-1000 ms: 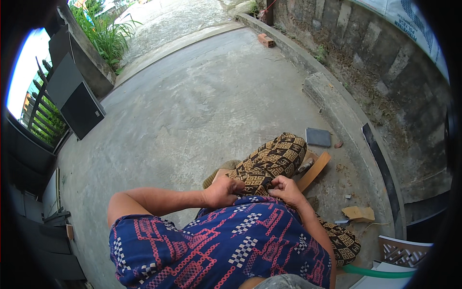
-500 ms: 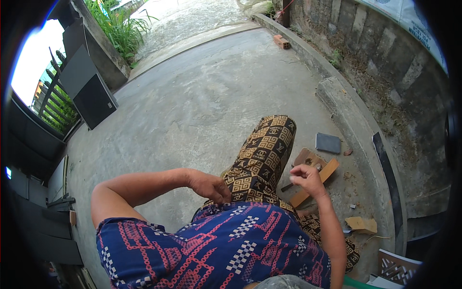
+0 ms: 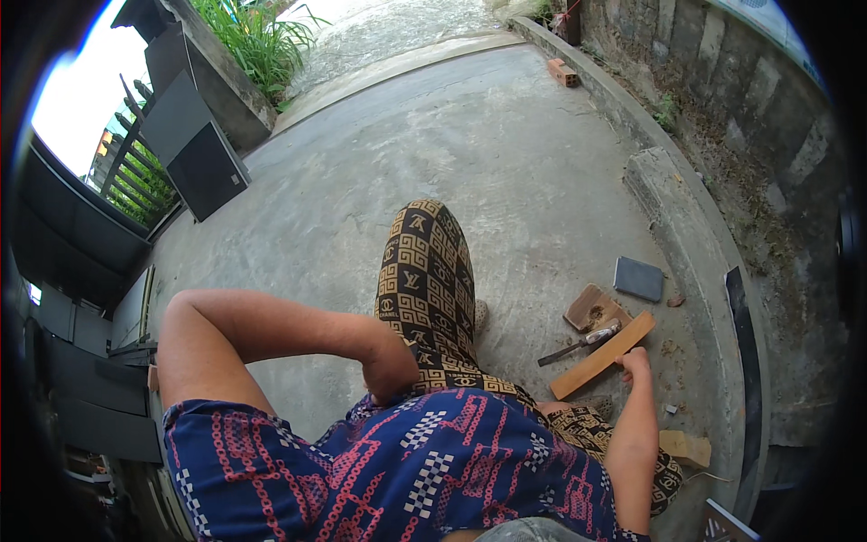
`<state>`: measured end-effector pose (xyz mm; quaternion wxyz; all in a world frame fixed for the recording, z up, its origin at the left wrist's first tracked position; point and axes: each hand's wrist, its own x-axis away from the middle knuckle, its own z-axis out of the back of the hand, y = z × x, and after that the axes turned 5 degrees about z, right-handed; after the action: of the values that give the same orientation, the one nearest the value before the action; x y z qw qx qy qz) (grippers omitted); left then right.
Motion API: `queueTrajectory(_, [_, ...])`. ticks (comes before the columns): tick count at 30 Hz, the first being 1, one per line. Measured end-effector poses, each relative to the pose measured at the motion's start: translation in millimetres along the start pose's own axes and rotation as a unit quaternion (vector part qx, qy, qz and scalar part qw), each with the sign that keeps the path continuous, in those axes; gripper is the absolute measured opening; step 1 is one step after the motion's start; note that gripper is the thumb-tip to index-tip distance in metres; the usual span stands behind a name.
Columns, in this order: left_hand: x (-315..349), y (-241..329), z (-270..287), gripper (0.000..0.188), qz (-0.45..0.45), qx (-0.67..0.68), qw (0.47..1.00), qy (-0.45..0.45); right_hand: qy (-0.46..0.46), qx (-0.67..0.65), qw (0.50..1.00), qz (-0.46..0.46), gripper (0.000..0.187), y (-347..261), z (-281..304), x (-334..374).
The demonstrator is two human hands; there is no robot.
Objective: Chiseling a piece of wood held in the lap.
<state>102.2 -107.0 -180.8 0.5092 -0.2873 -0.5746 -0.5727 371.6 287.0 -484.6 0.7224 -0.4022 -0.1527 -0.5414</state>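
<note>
My left hand (image 3: 393, 375) rests bent at my lap, against the patterned trousers, its fingers hidden from view. Down on the right, my right hand (image 3: 635, 363) has its fingers curled closed beside the lower edge of a wooden strip (image 3: 603, 355); whether they touch the strip or hold anything I cannot make out. Alongside that strip lies a chisel (image 3: 601, 332), its dark blade pointing left. Just beyond it sits a wooden block (image 3: 591, 305) with a hollow in its face. A dark grey flat rectangular slab (image 3: 638, 278) lies farther off.
A pale wood offcut (image 3: 685, 447) and crumbs of debris lie on the concrete floor (image 3: 361, 181) at my right. A low concrete kerb (image 3: 686, 217) with a black strip (image 3: 745, 361) curves along that side. One brick (image 3: 563, 72) stands far off; dark panels (image 3: 203, 163) lean at left.
My right hand has moved from above the chisel and strip to the strip's lower edge. My left hand has turned inward at the lap, and my raised knee has swung left.
</note>
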Motion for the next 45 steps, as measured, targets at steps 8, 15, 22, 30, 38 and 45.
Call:
queueTrajectory(8, [-29.4,13.2,130.4,0.037,-0.06,-0.127,0.982,0.123,-0.021,-0.007,0.997,-0.076,0.052,-20.1,-12.5,14.5])
queueTrajectory(15, [-59.6,83.4,161.5,0.035,-0.557,0.028,0.788,0.259,-0.085,0.041,0.987,-0.132,0.074,9.4,-29.0,10.0])
queueTrajectory(22, [-135.2,230.3,179.3,0.023,-0.721,0.206,0.655,0.089,-0.106,0.057,0.986,-0.112,0.077,-56.6,-65.5,-7.4])
queueTrajectory(30, [-131.9,238.8,190.5,0.021,-0.664,0.337,0.665,-0.058,-0.101,0.022,0.987,-0.119,0.08,-74.1,-86.4,-8.4])
queueTrajectory(38, [-71.3,212.3,185.8,0.021,-0.583,0.441,0.651,-0.205,-0.081,-0.018,0.988,-0.127,0.084,-99.2,-100.3,7.2])
queueTrajectory(45, [-2.1,170.2,173.1,0.023,-0.513,0.495,0.625,-0.318,-0.049,-0.052,0.987,-0.145,0.088,-106.7,-101.1,23.5])
